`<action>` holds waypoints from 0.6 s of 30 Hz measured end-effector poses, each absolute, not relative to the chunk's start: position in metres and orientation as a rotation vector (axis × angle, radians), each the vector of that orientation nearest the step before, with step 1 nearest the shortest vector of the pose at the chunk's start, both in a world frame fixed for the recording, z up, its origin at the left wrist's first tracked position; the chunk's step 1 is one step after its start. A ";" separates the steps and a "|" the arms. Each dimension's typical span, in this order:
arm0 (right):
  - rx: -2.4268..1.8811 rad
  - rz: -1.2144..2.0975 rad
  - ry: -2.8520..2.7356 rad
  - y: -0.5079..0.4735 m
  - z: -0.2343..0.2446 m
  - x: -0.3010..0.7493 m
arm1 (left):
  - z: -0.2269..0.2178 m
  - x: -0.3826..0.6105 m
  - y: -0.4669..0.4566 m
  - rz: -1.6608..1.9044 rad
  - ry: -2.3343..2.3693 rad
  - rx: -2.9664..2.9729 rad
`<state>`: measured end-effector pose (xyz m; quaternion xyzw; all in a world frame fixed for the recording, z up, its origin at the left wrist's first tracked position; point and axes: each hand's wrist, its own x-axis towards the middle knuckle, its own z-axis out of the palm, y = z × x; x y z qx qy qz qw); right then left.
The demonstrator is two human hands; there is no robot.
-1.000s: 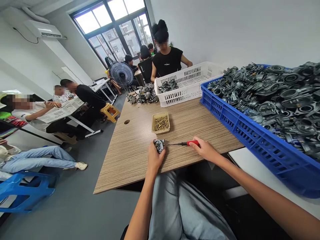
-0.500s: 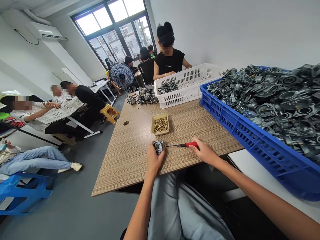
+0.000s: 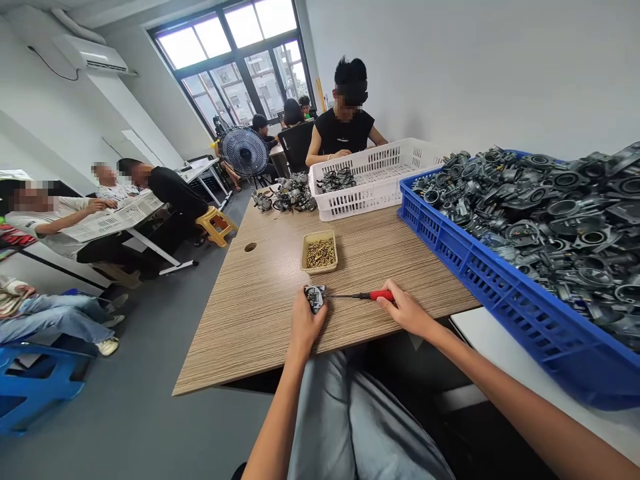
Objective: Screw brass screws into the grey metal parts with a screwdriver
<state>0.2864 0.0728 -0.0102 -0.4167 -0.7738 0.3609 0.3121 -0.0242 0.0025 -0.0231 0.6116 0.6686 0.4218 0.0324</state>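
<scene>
The small tray (image 3: 320,271) is coloured cream, and brassy gold is shown by the screws (image 3: 321,253) in it. On the near side of the tray, silver-grey is seen on the metal part (image 3: 315,299), and the screwdriver (image 3: 376,295) is finished in red at its handle, dark along its shaft. Beneath the tray, the tabletop (image 3: 240,320) is streaked finely in brown and tan. Right of the tray, dark grey castings (image 3: 550,207) are edged by a blue crate (image 3: 580,367).

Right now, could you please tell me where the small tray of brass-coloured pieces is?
In the head view, the small tray sits mid-picture on the wooden table, just beyond the metal part in the left hand.
</scene>
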 end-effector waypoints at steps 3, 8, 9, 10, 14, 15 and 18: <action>-1.114 0.916 -2.054 0.073 -0.013 0.285 | -0.023 -0.024 0.002 1.302 2.061 1.873; -1.078 0.935 -2.047 0.072 -0.011 0.287 | -0.025 -0.024 0.003 1.308 2.070 1.867; -1.064 0.957 -2.039 0.072 -0.010 0.288 | -0.025 -0.024 0.003 1.311 2.071 1.870; -1.050 0.980 -2.031 0.072 -0.009 0.289 | -0.026 -0.024 0.003 1.314 2.072 1.875; -1.049 1.011 -2.023 0.072 -0.007 0.290 | -0.025 -0.024 0.003 1.306 2.070 1.881; -1.065 1.005 -2.026 0.072 -0.007 0.290 | -0.025 -0.024 0.003 1.301 2.072 1.881; -1.115 0.971 -2.034 0.072 -0.008 0.286 | -0.024 -0.023 0.003 1.293 2.077 1.875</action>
